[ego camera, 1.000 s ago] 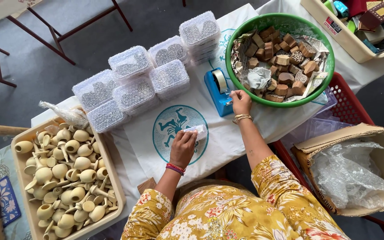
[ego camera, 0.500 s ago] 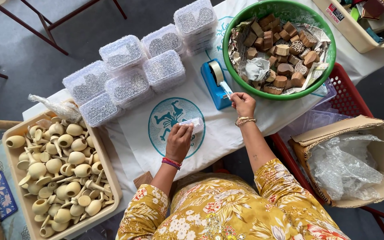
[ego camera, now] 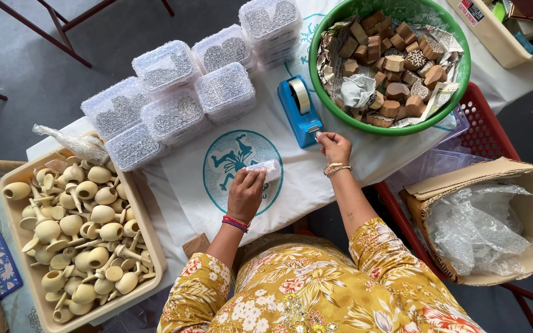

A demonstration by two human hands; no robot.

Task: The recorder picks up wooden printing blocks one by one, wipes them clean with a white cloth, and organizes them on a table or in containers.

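Blue tape dispenser [ego camera: 300, 114] beside green basin [ego camera: 340, 120] of brown carved blocks [ego camera: 396, 65]. White cloth [ego camera: 303, 179] printed with teal round emblem [ego camera: 237, 161]. Cream clay pots [ego camera: 84, 228] in beige tray [ego camera: 29, 280].

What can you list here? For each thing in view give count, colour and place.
tape dispenser: one, blue, beside the basin
basin: one, green, holds brown wooden blocks
lidded boxes: about seven, clear, upper left
tray: one, beige, left, holds cream pots
cloth: white, teal round print
bubble-wrapped bundle: one, on cloth
cardboard box: brown, right, holds plastic wrap
left hand: on the bundle
right hand: at the dispenser
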